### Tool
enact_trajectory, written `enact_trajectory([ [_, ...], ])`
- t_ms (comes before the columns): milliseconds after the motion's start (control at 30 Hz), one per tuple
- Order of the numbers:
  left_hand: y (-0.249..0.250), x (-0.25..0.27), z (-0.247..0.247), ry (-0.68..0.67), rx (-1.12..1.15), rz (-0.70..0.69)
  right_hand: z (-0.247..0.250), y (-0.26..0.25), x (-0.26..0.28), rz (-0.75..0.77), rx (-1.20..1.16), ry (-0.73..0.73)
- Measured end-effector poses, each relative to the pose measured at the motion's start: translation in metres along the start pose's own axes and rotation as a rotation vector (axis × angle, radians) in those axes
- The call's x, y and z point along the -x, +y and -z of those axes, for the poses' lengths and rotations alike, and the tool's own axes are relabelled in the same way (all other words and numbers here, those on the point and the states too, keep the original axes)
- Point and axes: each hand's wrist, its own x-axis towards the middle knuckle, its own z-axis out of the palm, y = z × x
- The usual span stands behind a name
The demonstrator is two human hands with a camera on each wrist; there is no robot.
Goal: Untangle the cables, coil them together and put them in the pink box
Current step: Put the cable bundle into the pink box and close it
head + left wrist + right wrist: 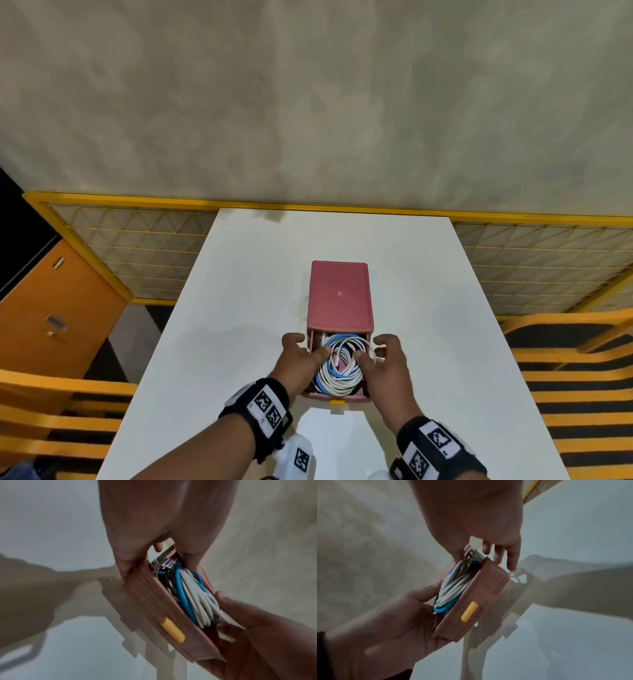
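white and blue rubbery cables coil round in ridged pink box; both hands' fingers press them.

pink box mid-table, table sides bare

Coiled cables partly hidden under both hands' fingers; their plugs too small to tell. Both wrist views blurred. Forearms cut off at head view's bottom edge.
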Motion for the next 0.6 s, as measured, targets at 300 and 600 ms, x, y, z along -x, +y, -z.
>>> enact_trajectory([
  [300, -0.001, -0.005, -0.005, -0.106, 0.083, 0.085, -0.006, 0.005, -0.008, -0.095, -0.099, 0.018],
  [600, -0.004, -0.010, -0.012, -0.083, 0.182, 0.081, 0.000, -0.005, 0.004, -0.164, -0.364, 0.166],
])
